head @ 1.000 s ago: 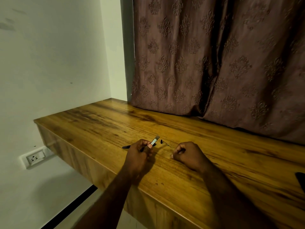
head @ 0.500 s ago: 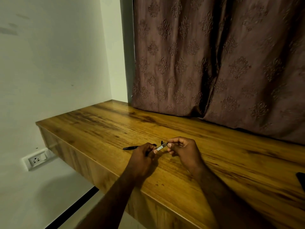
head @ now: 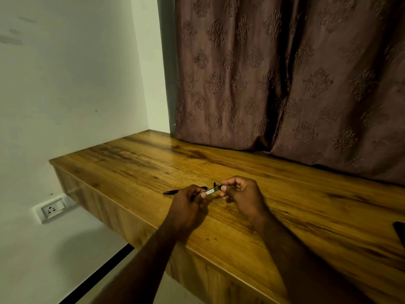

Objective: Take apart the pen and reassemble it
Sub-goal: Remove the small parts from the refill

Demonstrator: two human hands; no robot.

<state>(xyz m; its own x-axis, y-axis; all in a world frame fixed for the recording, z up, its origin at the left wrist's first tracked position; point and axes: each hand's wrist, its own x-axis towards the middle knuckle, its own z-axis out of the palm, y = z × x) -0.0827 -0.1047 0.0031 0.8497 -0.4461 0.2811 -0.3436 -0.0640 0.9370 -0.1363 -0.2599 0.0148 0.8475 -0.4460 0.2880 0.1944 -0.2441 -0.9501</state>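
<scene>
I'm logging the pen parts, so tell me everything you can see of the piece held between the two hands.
The pen piece is a short, slim tube, pale or clear with a small printed label and a darker end toward the right hand. It looks like plastic. It is held just above the wooden table, tilted up to the right, pinched at its lower end by the left hand and at its upper end by the right hand. Finer detail is too small to tell.

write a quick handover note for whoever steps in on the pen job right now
Left hand: pinching one end of the clear pen barrel piece.
Right hand: pinching its other end, just above the wooden desk.
Black pen section: lying on the desk, behind the left hand.
Small black part: just behind the held piece; what it is I cannot tell.
Done: pen is apart.
Left: join the pieces back together.
</scene>
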